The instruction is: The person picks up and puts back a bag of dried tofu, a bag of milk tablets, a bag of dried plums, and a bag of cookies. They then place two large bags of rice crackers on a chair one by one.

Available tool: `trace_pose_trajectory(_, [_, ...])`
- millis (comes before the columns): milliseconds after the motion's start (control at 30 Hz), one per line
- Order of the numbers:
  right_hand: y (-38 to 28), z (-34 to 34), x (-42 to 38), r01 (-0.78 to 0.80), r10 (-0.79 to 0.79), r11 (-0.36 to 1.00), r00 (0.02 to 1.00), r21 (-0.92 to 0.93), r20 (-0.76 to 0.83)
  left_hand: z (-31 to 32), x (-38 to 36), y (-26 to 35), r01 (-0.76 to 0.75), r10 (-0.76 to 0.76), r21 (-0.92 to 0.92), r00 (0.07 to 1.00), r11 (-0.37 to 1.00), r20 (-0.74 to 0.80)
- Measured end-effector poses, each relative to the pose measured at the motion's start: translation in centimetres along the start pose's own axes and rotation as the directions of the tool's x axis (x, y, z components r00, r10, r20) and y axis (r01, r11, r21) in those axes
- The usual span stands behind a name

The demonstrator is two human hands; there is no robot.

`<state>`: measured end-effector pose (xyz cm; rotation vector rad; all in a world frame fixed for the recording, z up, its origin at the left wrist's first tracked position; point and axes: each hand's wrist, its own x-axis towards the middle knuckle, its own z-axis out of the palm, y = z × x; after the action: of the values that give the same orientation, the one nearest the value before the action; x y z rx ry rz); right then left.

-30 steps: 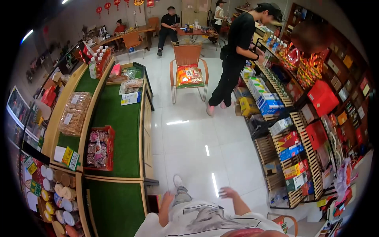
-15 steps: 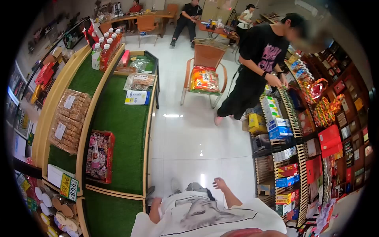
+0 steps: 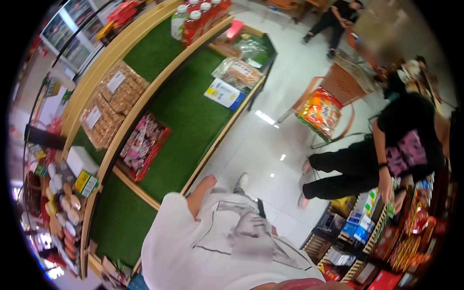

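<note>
My left hand (image 3: 208,181) hangs at my side near the edge of a shelf lined with green artificial turf (image 3: 186,135); its fingers cannot be made out. Only a sliver of my right hand (image 3: 274,231) peeks out past my white shirt (image 3: 203,251). On the turf lie a red box of small wrapped packets (image 3: 140,147), a blue-and-white pack (image 3: 224,94) and a clear bag of food (image 3: 238,73). Bagged brown snacks (image 3: 121,87) and capped drink bottles (image 3: 193,26) occupy the upper tier.
A co-worker in black (image 3: 406,130) stands at the right by a slatted shelf with boxes (image 3: 358,226). An orange chair (image 3: 345,79) bears a red-and-yellow package (image 3: 321,113). Tiled floor (image 3: 261,159) runs between the shelves. Another person (image 3: 336,21) sits farther back.
My view has turned and tilted toward the left shelf, so the room appears slanted. My right hand, spread out in front before, is now mostly hidden by my shirt.
</note>
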<state>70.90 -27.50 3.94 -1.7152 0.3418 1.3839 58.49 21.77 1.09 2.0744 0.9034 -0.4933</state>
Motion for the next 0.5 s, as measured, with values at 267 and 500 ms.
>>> trace_pose_trajectory(267, [-26.5,-3.9,12.5,0.047,-0.037,0.995,0.992,0.083,-0.124,-5.4,5.7,6.3,0.150,-0.302,-0.527,0.929,0.837,-0.215])
trace_pose_trajectory(500, [-50.4,0.8,18.5,0.246,-0.251,0.958,0.968,-0.149,-0.016,-9.4,15.1,10.7,0.175,-0.391,-0.552,0.869,0.815,-0.302])
